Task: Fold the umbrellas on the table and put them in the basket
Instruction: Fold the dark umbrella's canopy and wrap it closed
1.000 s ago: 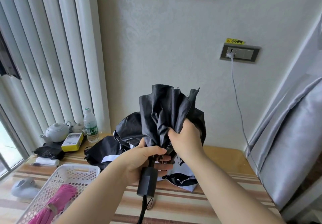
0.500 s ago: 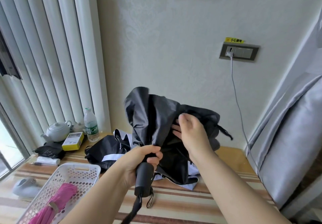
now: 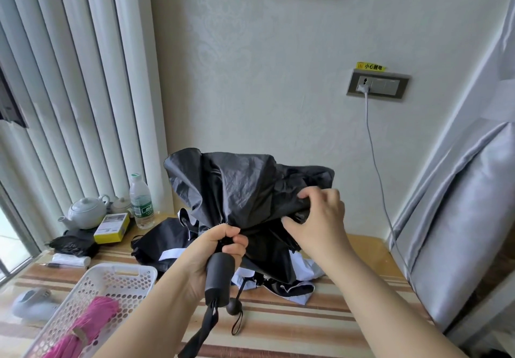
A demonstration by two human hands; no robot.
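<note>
Head cam view, going left to right. Bottom left there's the white perforated basket (image 3: 92,290) on the striped table (image 3: 320,327), with a pink umbrella (image 3: 83,327) already folded up and lying inside it. So one's done, I'd say.

Then the left hand (image 3: 211,251), fingers curled tight round the top of the black handle (image 3: 218,281) where the shaft meets it, with the wrist strap dangling below. That's a full grip, nothing loose about it. It's holding the black umbrella (image 3: 239,190) up off the table, roughly upright, canopy bunched and floppy, about center frame.

Right of that, the right hand (image 3: 317,218) has its fingertips pinched into a fold of the canopy fabric on the right side, fingers bent, thumb underneath.

Behind on the table, there's another dark umbrella with white trim (image 3: 167,243), still sprawled out unfolded.

My read: we're mid-fold on the second umbrella, at the stage of sorting the fabric panels. The next move probably means pulling each flap flat and wrapping them one way round the shaft while the left hand keeps it steady, then fastening the strap. After that it goes in the basket, down and to the left.
</note>
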